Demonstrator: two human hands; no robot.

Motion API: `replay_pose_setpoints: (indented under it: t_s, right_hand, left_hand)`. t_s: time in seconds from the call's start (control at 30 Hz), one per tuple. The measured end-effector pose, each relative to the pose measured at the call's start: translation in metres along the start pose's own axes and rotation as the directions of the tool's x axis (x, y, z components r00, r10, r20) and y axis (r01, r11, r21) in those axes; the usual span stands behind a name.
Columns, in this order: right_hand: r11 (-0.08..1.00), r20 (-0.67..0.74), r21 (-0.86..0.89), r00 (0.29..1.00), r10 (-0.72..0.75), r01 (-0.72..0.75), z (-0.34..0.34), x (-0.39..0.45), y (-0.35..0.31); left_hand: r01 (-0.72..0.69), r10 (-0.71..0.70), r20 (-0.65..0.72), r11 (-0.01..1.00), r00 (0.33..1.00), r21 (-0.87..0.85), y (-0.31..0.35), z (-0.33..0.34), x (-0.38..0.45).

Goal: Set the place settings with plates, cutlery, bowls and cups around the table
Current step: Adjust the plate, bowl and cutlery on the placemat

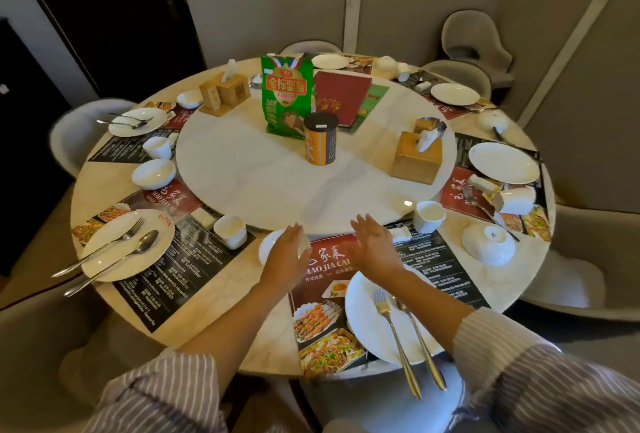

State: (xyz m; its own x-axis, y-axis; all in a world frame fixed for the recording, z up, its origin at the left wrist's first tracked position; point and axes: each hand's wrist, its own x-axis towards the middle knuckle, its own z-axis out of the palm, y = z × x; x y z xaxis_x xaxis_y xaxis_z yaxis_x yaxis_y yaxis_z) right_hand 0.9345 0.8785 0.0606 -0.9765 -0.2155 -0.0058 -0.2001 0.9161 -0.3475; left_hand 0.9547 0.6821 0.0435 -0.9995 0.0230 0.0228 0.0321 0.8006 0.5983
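My left hand (285,252) rests on the bowl (268,247) at 6 o'clock of the counter (221,294), fingers straight together; right hand (372,245) hovers spread. A sloppy nudge could knock the cup (230,231).

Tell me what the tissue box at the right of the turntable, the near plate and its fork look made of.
Tissue box: likely wood or bamboo, matte tan with faint grain. Plate: probably glazed ceramic, glossy white. Fork: polished metal, silvery with highlights.
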Motion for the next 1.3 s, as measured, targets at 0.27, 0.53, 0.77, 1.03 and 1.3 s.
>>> replay_pose_setpoints:
  t_s: [0.27, 0.53, 0.77, 1.03, 1.3]
  right_hand:
    - [0.991, 0.005, -0.060, 0.993, 0.120, -0.119, -0.059, -0.062, 0.076]
    - [0.976, -0.074, -0.006, 0.973, 0.218, -0.219, -0.135, -0.180, 0.204]
    - [0.967, -0.129, -0.017, 0.959, 0.251, -0.255, -0.189, -0.247, 0.293]
    - [0.959, -0.164, 0.031, 0.945, 0.283, -0.282, -0.242, -0.281, 0.388]
    - [0.944, -0.141, 0.158, 0.940, 0.311, -0.289, -0.261, -0.247, 0.454]
  left_hand:
    - [-0.112, 0.079, 0.152, 0.967, 0.985, 0.227, 0.093, 0.034, -0.016]
    - [-0.241, 0.210, 0.195, 0.959, 0.958, 0.152, 0.250, 0.128, -0.074]
    - [-0.255, 0.238, 0.140, 0.960, 0.961, 0.119, 0.348, 0.187, -0.097]
    - [-0.282, 0.277, 0.146, 0.959, 0.950, 0.016, 0.465, 0.261, -0.105]
    - [-0.230, 0.226, 0.063, 0.970, 0.972, 0.073, 0.528, 0.314, -0.065]
